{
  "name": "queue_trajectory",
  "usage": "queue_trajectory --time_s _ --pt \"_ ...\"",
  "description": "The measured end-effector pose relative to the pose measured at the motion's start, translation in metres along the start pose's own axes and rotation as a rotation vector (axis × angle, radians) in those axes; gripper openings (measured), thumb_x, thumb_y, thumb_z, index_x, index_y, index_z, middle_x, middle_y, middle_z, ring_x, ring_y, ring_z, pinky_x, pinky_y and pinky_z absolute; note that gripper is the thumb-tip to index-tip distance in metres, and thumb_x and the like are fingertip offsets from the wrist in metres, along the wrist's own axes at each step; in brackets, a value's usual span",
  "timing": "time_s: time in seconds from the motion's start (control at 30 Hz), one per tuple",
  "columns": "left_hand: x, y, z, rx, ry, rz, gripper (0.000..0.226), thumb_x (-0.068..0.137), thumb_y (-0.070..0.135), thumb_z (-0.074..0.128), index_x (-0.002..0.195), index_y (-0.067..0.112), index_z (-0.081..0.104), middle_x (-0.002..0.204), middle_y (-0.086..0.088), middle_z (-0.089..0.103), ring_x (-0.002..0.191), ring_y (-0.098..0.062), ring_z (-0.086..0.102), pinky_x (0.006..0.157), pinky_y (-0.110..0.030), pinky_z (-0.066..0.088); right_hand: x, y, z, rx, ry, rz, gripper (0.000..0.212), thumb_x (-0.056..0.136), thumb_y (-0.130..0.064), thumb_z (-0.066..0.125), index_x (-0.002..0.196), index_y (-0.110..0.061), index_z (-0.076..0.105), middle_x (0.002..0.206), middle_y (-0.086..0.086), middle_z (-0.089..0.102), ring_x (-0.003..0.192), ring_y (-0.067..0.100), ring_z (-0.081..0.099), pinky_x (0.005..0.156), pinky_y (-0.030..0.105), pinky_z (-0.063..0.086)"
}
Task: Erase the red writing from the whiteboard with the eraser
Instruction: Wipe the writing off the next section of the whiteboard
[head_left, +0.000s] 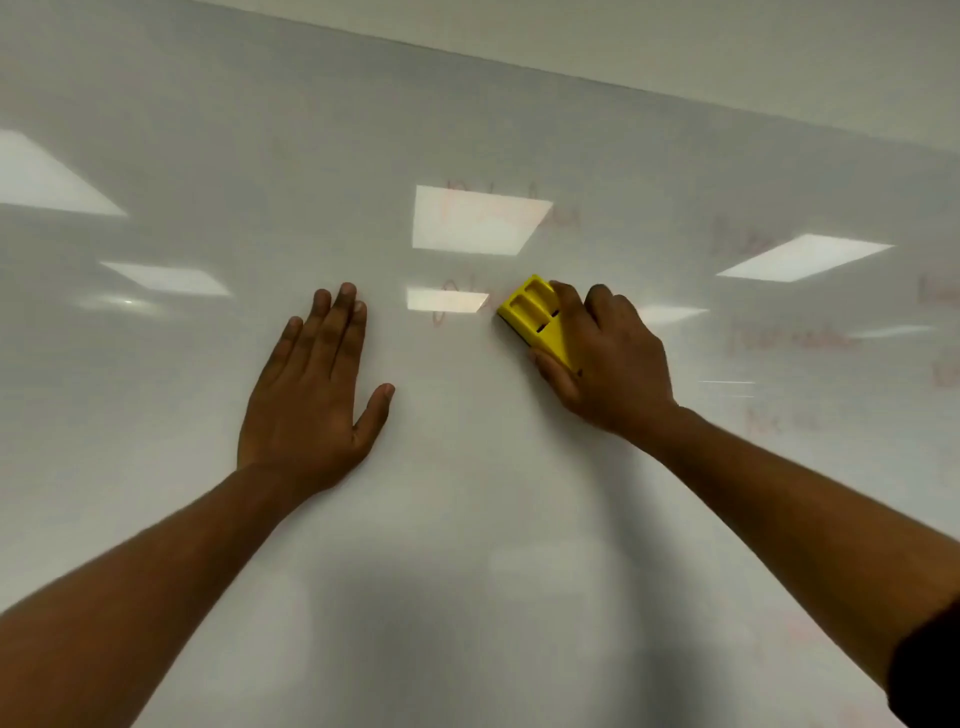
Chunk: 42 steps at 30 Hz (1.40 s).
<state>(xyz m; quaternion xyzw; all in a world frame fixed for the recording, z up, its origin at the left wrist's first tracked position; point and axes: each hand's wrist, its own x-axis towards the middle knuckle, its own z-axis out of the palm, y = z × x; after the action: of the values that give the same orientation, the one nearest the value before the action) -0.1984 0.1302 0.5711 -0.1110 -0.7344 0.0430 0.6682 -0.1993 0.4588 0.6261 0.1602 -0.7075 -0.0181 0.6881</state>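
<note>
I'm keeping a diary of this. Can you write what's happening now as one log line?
right hand: grips yellow eraser on whiteboard | left hand: flat on board | faint red writing: remains left of eraser

office or classroom | wall-mounted whiteboard (467, 519) | reflected ceiling light panels (475, 221)

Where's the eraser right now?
In the head view, the yellow eraser sits against the whiteboard right of centre, gripped by the right hand, just right of faint red writing.
</note>
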Motion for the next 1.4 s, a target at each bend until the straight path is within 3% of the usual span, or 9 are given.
queue_trajectory --time_s 0.07,0.17,0.23,0.43,0.63,0.83,1.03,1.23,1.4 --pt "0.0 0.0 0.001 -0.001 0.006 0.006 0.083 0.106 0.056 0.028 0.17 0.01 0.005 0.18 -0.006 0.0 0.166 -0.022 -0.001 0.135 -0.043 0.01 0.009 0.024 -0.002 -0.012 0.013 0.064 0.072 0.09 -0.064 0.052 0.147 -0.022 0.041 0.111 0.008 0.048 0.094 0.032 0.054 0.061 0.034 0.041" --pt "0.0 0.0 0.002 0.009 0.016 0.011 0.083 0.105 0.056 0.029 0.17 0.01 0.004 0.18 -0.006 0.0 0.166 -0.022 -0.001 0.135 -0.044 0.011 0.035 0.053 -0.005 0.022 0.08 0.461 0.07 0.089 -0.061 0.056 0.144 -0.018 0.043 0.115 0.015 0.05 0.103 0.041 0.056 0.072 0.04 0.042" --pt "0.001 -0.001 0.003 0.014 0.014 0.014 0.083 0.105 0.056 0.028 0.17 0.01 0.004 0.18 -0.005 0.0 0.166 -0.021 -0.001 0.135 -0.043 0.009 0.041 0.037 -0.006 0.022 0.098 0.545 0.07 0.09 -0.06 0.055 0.142 -0.015 0.044 0.118 0.017 0.051 0.107 0.043 0.055 0.076 0.044 0.046" --pt "0.0 -0.001 0.004 0.017 0.028 0.02 0.082 0.105 0.054 0.03 0.17 0.01 0.006 0.18 -0.005 0.002 0.166 -0.022 0.001 0.135 -0.042 0.008 0.005 -0.005 -0.001 0.029 -0.006 -0.165 0.071 0.091 -0.062 0.054 0.146 -0.018 0.044 0.11 0.01 0.05 0.094 0.034 0.052 0.058 0.041 0.053" --pt "0.0 0.001 0.003 0.012 0.024 0.006 0.083 0.105 0.054 0.03 0.17 0.01 0.006 0.18 -0.005 0.002 0.166 -0.021 0.001 0.135 -0.041 0.008 0.043 0.027 -0.008 0.034 0.098 0.504 0.069 0.091 -0.059 0.057 0.145 -0.018 0.043 0.118 0.016 0.051 0.107 0.041 0.055 0.075 0.044 0.047" --pt "-0.001 0.001 0.003 0.025 0.04 0.008 0.082 0.105 0.053 0.032 0.17 0.009 0.009 0.179 -0.006 0.005 0.166 -0.022 0.003 0.135 -0.043 0.01 0.01 -0.046 0.005 0.048 0.035 -0.186 0.07 0.089 -0.058 0.057 0.144 -0.016 0.048 0.112 0.011 0.052 0.094 0.034 0.053 0.054 0.039 0.051" --pt "-0.001 0.001 0.003 0.026 0.022 -0.002 0.082 0.105 0.055 0.03 0.17 0.011 0.006 0.18 -0.004 0.002 0.166 -0.021 0.001 0.135 -0.04 0.006 0.055 -0.034 0.002 0.105 0.107 0.431 0.071 0.089 -0.059 0.058 0.146 -0.021 0.043 0.118 0.01 0.051 0.104 0.033 0.054 0.069 0.035 0.041" --pt "0.0 0.002 0.002 0.036 0.032 0.005 0.082 0.104 0.052 0.032 0.17 0.008 0.011 0.179 -0.007 0.006 0.166 -0.023 0.005 0.135 -0.042 0.01 0.026 -0.079 0.011 0.054 0.071 -0.178 0.072 0.087 -0.06 0.059 0.145 -0.018 0.049 0.115 0.009 0.053 0.096 0.032 0.054 0.054 0.035 0.047" --pt "-0.002 0.001 0.004 0.034 0.037 0.006 0.082 0.104 0.053 0.031 0.17 0.01 0.009 0.179 -0.005 0.004 0.166 -0.022 0.004 0.135 -0.041 0.009 0.071 -0.044 0.001 0.061 0.066 0.331 0.071 0.09 -0.058 0.058 0.148 -0.02 0.042 0.12 0.011 0.052 0.104 0.034 0.055 0.067 0.035 0.039"
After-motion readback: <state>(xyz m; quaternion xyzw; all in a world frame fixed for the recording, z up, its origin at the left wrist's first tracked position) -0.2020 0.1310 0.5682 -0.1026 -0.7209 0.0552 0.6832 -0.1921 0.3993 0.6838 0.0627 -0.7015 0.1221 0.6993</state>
